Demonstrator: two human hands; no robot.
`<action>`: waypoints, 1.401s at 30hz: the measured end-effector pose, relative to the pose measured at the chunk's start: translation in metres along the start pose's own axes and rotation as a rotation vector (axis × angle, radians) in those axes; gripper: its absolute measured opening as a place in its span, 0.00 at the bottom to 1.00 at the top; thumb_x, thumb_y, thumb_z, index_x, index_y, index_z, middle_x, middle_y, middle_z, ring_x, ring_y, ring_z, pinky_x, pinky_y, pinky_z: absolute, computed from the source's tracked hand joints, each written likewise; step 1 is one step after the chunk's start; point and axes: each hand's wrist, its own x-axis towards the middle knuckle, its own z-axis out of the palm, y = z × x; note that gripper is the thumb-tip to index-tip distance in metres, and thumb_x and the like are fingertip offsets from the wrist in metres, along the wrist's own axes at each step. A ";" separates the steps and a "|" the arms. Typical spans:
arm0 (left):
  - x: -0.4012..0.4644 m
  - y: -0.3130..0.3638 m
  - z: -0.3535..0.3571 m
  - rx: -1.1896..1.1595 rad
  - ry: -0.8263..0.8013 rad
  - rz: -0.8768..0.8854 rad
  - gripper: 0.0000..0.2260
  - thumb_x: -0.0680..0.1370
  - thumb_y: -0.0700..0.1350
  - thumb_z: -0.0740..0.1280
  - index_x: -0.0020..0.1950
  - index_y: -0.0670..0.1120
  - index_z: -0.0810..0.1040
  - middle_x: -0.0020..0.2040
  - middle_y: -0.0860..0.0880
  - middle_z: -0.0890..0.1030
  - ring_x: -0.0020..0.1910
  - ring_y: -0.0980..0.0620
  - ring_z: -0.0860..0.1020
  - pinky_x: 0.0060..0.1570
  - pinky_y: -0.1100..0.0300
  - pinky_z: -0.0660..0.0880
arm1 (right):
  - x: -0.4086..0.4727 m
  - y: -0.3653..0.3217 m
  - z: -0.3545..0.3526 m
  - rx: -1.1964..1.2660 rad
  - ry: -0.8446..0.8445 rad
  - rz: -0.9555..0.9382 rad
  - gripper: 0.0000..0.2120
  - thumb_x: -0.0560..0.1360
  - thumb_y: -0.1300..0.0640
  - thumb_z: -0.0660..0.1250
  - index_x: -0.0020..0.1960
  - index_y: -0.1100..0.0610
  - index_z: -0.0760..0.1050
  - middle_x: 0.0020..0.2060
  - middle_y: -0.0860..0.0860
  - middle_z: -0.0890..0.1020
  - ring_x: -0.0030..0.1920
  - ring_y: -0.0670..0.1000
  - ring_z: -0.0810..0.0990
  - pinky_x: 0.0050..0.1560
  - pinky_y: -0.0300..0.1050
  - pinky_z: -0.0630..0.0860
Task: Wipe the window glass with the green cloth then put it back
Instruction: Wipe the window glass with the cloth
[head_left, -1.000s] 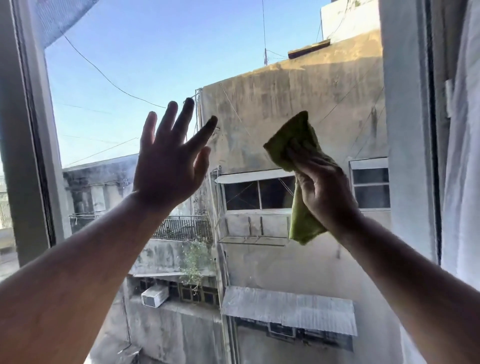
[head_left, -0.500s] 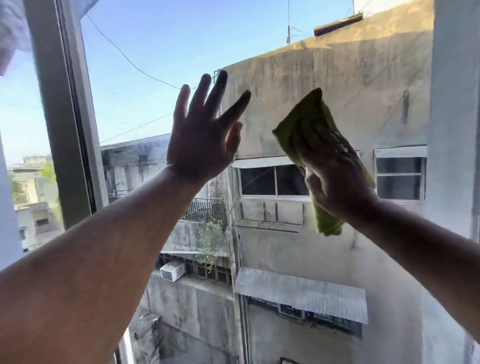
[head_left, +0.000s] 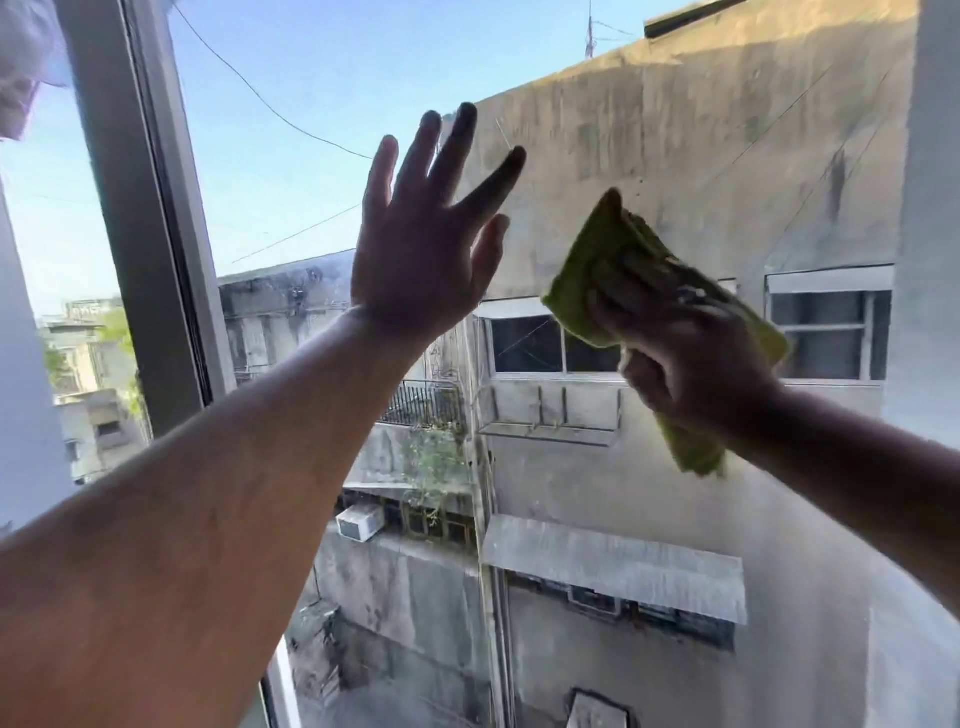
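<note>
The window glass (head_left: 291, 171) fills most of the head view, with grey buildings and blue sky behind it. My right hand (head_left: 685, 358) presses a folded green cloth (head_left: 597, 275) flat against the glass, right of centre; the cloth's lower end hangs below my wrist. My left hand (head_left: 421, 249) is raised at the centre with its fingers spread, palm toward the glass and holding nothing. Whether the palm touches the glass I cannot tell.
A dark vertical window frame post (head_left: 140, 218) stands at the left, with a narrower pane beyond it. A pale wall or frame edge (head_left: 935, 208) bounds the glass on the right. A bit of light fabric (head_left: 26, 62) hangs at the top left.
My view has shifted left, so the frame post sits further in. My right hand with the cloth has slid down and right on the glass. My left hand stays spread.
</note>
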 end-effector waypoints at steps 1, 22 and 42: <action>0.000 -0.001 -0.001 -0.017 -0.009 0.006 0.22 0.84 0.55 0.52 0.78 0.56 0.63 0.81 0.42 0.60 0.80 0.41 0.59 0.78 0.42 0.53 | 0.001 -0.027 0.010 0.041 0.017 0.014 0.26 0.70 0.60 0.64 0.69 0.54 0.75 0.70 0.51 0.74 0.72 0.56 0.72 0.73 0.57 0.67; -0.001 -0.001 -0.005 -0.003 -0.049 0.011 0.22 0.85 0.54 0.52 0.79 0.56 0.62 0.81 0.41 0.60 0.80 0.40 0.58 0.78 0.42 0.54 | -0.029 -0.099 0.033 -0.118 -0.201 -0.565 0.32 0.75 0.49 0.61 0.78 0.48 0.59 0.79 0.48 0.61 0.79 0.50 0.58 0.79 0.51 0.56; -0.003 0.007 -0.002 0.031 -0.027 0.002 0.22 0.85 0.53 0.49 0.79 0.54 0.62 0.81 0.39 0.59 0.80 0.38 0.57 0.78 0.39 0.52 | -0.060 0.073 -0.012 -0.151 -0.077 0.297 0.38 0.70 0.53 0.58 0.79 0.57 0.54 0.77 0.63 0.61 0.78 0.64 0.58 0.73 0.66 0.62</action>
